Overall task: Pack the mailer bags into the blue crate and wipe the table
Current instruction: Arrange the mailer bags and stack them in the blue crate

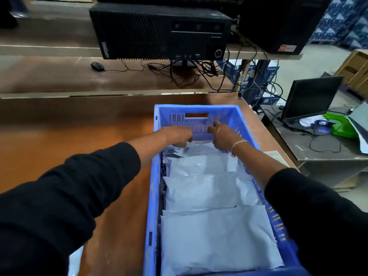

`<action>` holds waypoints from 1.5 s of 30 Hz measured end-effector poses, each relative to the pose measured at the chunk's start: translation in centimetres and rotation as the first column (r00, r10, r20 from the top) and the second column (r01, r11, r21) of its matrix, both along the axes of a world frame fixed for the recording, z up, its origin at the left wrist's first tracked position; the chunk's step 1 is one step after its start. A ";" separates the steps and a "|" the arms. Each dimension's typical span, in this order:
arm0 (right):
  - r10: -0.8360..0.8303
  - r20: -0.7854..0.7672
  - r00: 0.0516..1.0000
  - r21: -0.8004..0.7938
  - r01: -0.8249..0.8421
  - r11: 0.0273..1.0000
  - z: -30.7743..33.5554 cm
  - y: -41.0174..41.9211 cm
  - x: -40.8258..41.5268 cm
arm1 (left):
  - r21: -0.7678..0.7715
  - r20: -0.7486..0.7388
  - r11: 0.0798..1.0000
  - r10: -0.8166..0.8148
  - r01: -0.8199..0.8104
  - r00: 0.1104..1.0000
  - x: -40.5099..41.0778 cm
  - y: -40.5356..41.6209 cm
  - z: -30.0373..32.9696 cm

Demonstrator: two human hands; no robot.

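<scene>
Two hands: both reach to the far end of the crate.
Counter: the brown top is under the crate and to the left of the left grip. It looks bare there, ready to wipe later.
Blue crate: it sits on the counter, all around both grips.
Mailer bags: grey bags lie in rows, nearer than the grips, so more fit.
Far bag: it is right under the grips, likely being tucked in.
Left grip: fingers curl down on the far bag.
Right grip: fingers curl down on it too.
</scene>
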State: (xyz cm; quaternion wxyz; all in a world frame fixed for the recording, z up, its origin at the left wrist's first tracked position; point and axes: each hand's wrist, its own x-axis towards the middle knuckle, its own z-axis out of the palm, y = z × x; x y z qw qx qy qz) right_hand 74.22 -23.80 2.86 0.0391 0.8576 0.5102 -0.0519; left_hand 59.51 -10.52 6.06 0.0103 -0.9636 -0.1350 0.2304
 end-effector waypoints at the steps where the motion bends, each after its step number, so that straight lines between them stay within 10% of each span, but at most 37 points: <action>1: 0.029 -0.055 0.998 -0.041 -0.031 0.999 0.3 0.0 -0.2 | 0.009 -0.058 1.000 -0.025 0.026 0.998 -0.1 -0.2 0.0; 7: 0.026 -0.260 0.965 -0.313 -0.109 0.943 0.5 -0.1 -1.2 | 0.059 -0.301 0.996 -0.049 0.070 0.952 0.2 -1.6 0.5; 18: -0.050 -0.180 0.982 -0.218 0.010 0.976 -2.1 1.0 -0.8 | 0.048 -0.004 0.999 0.011 -0.011 1.000 1.9 1.3 -5.9; 37: -0.065 -0.217 0.974 -0.411 -0.031 0.911 1.1 0.1 -2.5 | 0.019 -0.296 0.999 -0.021 0.028 0.955 -0.8 0.3 -1.7; 45: -0.091 -0.153 0.984 -0.044 0.085 0.995 3.9 -0.8 -2.6 | -0.264 0.325 0.965 0.083 0.006 0.942 -3.8 1.0 2.2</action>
